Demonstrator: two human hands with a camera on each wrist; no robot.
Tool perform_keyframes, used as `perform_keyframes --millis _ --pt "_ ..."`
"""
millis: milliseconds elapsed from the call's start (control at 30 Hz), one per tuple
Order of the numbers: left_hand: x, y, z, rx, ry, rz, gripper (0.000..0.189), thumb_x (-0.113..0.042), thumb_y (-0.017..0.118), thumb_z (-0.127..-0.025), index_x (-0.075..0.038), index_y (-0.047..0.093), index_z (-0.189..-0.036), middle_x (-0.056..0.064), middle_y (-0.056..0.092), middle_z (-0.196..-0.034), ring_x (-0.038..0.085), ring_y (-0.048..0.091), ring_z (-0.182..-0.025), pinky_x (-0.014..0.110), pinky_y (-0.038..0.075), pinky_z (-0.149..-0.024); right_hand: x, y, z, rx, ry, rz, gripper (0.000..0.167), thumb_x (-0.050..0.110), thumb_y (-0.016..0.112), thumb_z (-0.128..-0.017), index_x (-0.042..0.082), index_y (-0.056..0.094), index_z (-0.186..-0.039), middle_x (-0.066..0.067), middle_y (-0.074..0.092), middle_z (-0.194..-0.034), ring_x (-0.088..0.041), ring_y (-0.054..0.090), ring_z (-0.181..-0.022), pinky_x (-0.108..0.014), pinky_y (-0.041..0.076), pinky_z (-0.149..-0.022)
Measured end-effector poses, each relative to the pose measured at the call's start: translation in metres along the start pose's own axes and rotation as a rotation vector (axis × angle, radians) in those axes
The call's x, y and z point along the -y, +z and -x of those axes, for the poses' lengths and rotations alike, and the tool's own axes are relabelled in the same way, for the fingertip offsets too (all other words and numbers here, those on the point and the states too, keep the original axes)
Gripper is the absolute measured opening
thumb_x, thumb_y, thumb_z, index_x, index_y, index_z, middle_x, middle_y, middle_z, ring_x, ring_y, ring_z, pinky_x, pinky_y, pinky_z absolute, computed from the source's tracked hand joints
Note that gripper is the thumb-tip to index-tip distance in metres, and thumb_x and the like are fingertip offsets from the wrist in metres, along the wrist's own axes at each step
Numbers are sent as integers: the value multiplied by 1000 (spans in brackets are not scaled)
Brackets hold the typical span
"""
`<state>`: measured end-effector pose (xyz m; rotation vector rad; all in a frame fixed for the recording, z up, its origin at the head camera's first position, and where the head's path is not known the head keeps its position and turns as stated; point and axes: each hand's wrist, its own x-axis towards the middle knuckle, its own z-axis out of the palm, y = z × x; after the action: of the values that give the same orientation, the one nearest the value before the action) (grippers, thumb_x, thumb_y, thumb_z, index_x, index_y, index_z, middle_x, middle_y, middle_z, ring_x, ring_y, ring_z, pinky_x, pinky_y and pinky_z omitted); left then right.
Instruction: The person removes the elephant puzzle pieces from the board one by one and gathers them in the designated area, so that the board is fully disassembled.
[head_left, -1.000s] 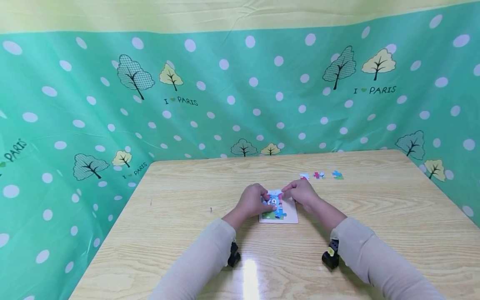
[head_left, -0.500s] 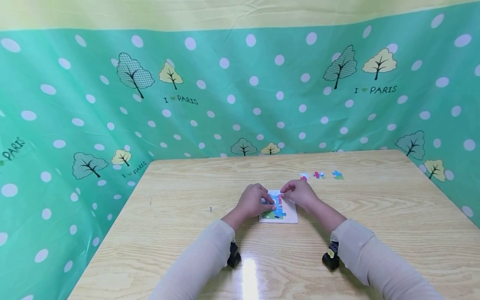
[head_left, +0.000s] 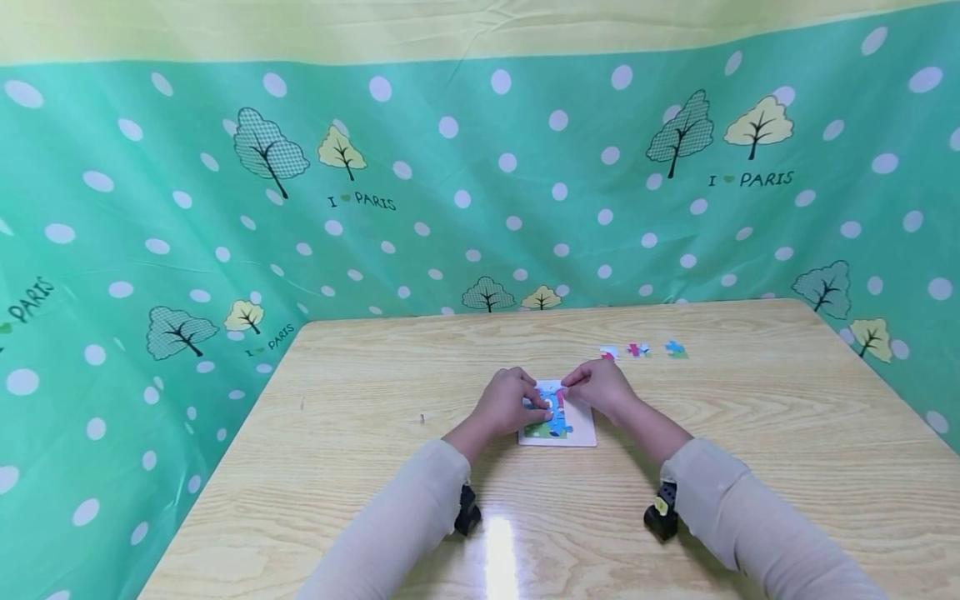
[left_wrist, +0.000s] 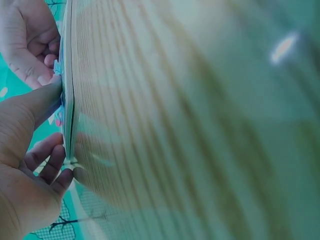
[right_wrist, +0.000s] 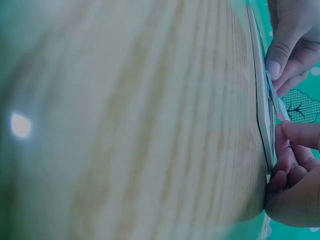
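In the head view a small white puzzle board [head_left: 581, 433] lies on the table, partly covered by joined jigsaw pieces [head_left: 555, 427] with a blue character on green. My left hand [head_left: 504, 404] rests over its left side, the thumb pressing on the pieces and other fingers touching the board near its far edge. At the upper right of the joined pieces, my right hand [head_left: 603, 389] pinches a puzzle piece [right_wrist: 281, 116] between thumb and finger. In the right wrist view that piece is tilted up off the board; its picture is mostly hidden by fingers.
Beyond the right hand lie loose pieces: a white and red one [head_left: 608, 352], red and white ones [head_left: 637, 350] close together, and a blue and green one [head_left: 676, 350]. A tiny dark mark [head_left: 422, 419] is on the wooden table [head_left: 360, 483]. A green curtain [head_left: 420, 167] hangs behind.
Since one second ago, the left fingers have shifted slightly inward over the blue character. The right fingertips have moved a little to the left at the piece. The board stays in place.
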<state>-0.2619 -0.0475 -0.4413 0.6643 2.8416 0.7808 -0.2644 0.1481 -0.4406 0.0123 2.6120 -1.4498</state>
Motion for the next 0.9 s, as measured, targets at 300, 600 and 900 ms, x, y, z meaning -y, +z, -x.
perform_keyframes --millis 300,600,900 --pt "0 1 -2 5 -12 3 13 -31 85 -89 -18 86 -93 -2 64 -113 20 54 -115 32 47 -99 2 1 0 -5 35 -55 12 -4 72 -92 -4 76 -102 -17 69 -107 -33 60 -108 -42 52 -94" --pt "-4 -2 -2 20 -22 -23 13 -30 87 -87 -18 85 -90 -3 61 -109 18 53 -108 31 46 -96 3 -4 -1 -10 101 -116 16 0 70 -95 -3 76 -109 -22 65 -124 -31 54 -109 -35 47 -86" --pt "-2 -1 -2 -3 -12 -4 12 -30 87 -86 -19 85 -91 -4 63 -107 17 54 -107 31 46 -95 1 -7 0 3 80 -142 16 3 68 -97 -3 75 -111 -19 67 -121 -27 53 -98 -30 47 -74"
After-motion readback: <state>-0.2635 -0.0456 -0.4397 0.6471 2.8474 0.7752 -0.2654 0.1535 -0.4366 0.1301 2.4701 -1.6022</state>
